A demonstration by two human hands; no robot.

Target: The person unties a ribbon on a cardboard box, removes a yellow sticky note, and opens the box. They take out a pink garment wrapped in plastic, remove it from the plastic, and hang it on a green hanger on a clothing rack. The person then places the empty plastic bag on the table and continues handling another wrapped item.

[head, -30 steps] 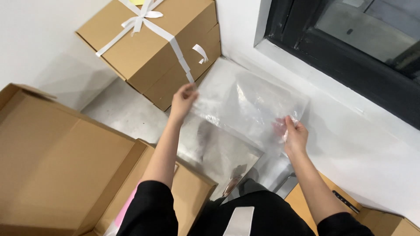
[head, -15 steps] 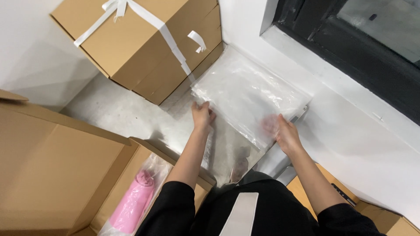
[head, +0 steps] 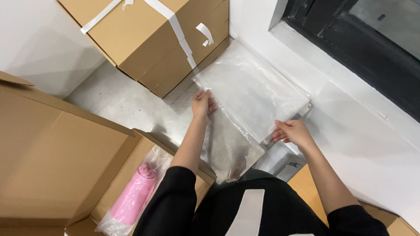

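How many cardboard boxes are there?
3: a taped box at the top by the wall, an open box at the left holding a pink thing in plastic, and a box corner at bottom right. More may be hidden.

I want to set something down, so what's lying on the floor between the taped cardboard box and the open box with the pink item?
Head view: bare grey concrete floor lies between the taped brown cardboard box and the open brown box.

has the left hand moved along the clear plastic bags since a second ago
Yes. The left hand has slid away from the taped cardboard box, down the edge of the clear plastic bags toward the person.
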